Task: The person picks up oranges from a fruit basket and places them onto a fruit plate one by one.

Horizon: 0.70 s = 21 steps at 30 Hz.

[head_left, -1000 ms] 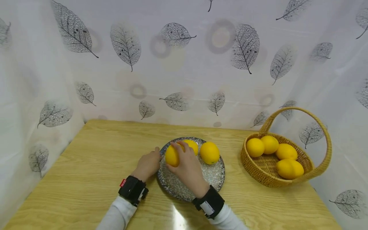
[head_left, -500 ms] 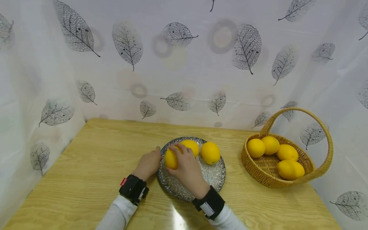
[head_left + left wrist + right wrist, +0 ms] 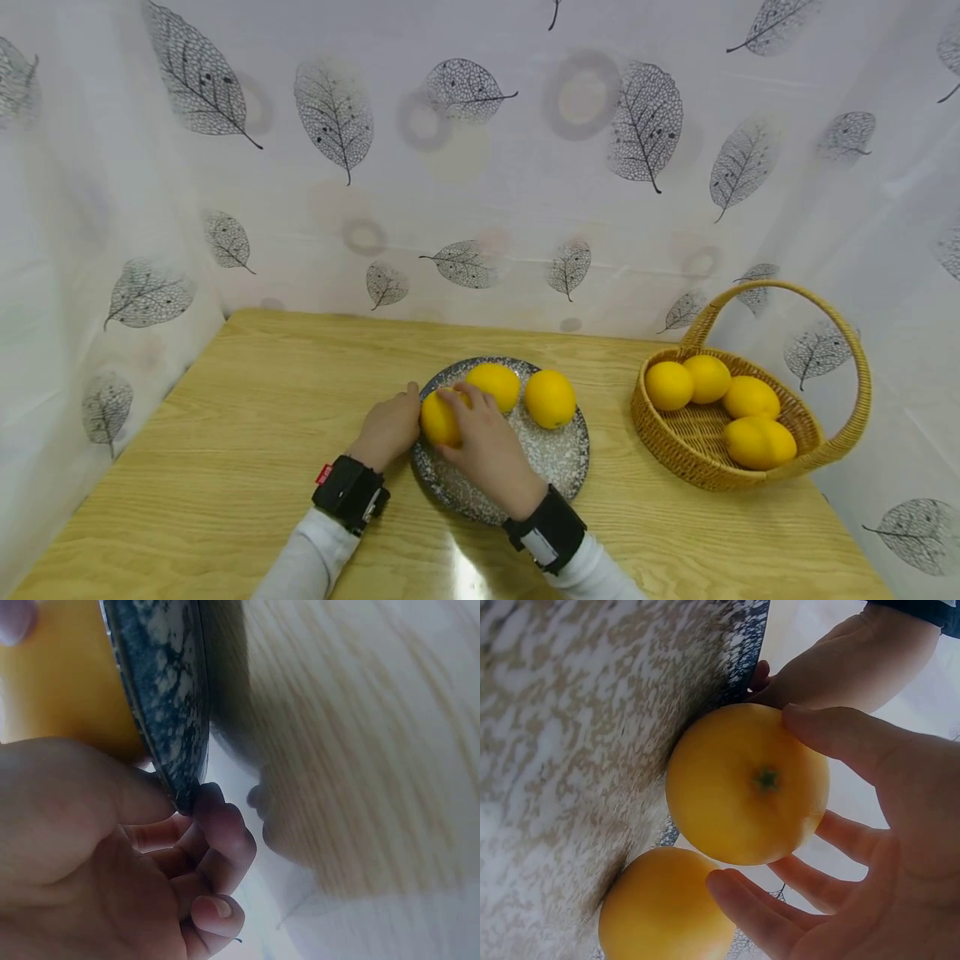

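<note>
On the wooden bench [image 3: 247, 433], near its middle, the fruit in the right hand [image 3: 483, 446] has come down over the last second: it was held just above the speckled plate [image 3: 558, 458] and now rests on the plate's left part, close to the rim. The fingers are still curled around this orange [image 3: 437, 418], so it is set down but not yet let go. The left hand [image 3: 387, 429] has stayed at the plate's left edge, pinching the rim [image 3: 169, 735] between thumb and curled fingers to steady it. That placing looks all but finished; release is what remains.

Counted from largest to smallest: one bench, one wicker basket [image 3: 825, 454] at the right with a hoop handle, one plate, and seven oranges. Four oranges lie in the basket, well apart from the hands. Three are on the plate: the held one at the left, one just beside it at the far rim [image 3: 492, 386], and one to the right [image 3: 550, 398].
</note>
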Available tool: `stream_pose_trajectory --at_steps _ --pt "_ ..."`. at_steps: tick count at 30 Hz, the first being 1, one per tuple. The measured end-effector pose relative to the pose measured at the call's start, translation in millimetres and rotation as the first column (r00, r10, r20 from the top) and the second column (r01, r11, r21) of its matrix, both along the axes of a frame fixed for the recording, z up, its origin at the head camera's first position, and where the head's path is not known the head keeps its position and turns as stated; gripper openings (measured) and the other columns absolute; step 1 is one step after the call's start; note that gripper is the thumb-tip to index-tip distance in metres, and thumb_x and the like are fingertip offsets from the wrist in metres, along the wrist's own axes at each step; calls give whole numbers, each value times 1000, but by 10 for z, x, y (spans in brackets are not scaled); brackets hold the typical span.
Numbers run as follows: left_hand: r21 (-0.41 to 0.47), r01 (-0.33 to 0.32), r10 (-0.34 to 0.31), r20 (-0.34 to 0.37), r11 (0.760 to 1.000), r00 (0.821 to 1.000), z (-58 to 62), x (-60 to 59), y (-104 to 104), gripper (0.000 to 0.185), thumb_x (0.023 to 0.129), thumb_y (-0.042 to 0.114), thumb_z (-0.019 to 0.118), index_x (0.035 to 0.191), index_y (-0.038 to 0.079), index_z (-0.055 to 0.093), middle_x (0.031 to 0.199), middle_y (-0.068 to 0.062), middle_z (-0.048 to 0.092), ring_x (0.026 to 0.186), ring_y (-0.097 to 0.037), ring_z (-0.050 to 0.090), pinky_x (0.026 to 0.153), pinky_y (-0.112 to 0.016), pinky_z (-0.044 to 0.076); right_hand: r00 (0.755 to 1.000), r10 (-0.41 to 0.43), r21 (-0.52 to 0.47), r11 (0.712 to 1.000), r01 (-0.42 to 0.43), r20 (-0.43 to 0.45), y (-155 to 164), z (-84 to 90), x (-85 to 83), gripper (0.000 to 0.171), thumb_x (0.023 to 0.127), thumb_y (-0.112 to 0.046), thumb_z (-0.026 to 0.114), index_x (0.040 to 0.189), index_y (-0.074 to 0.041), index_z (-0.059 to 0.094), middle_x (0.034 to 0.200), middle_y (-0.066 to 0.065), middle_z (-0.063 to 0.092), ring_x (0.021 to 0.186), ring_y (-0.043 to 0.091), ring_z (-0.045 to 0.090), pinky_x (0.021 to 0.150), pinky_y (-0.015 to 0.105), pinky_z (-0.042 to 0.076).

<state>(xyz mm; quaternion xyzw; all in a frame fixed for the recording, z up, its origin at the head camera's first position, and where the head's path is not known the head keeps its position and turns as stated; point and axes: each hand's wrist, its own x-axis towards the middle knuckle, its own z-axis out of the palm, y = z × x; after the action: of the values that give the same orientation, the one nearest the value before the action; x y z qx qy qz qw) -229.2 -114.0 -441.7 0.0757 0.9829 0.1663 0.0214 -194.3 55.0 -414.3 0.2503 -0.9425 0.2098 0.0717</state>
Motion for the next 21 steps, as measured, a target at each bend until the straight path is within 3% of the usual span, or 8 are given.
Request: stream_pose_trajectory --at_steps 21 --pt "38 -5 5 13 999 1000 -11 -9 -15 45 101 3 50 140 -17 43 115 -32 69 99 -43 71 85 -52 57 1000 2 10 1000 -2 5 19 80 49 71 82 -27 86 142 -11 53 134 18 54 106 28 64 84 39 59"
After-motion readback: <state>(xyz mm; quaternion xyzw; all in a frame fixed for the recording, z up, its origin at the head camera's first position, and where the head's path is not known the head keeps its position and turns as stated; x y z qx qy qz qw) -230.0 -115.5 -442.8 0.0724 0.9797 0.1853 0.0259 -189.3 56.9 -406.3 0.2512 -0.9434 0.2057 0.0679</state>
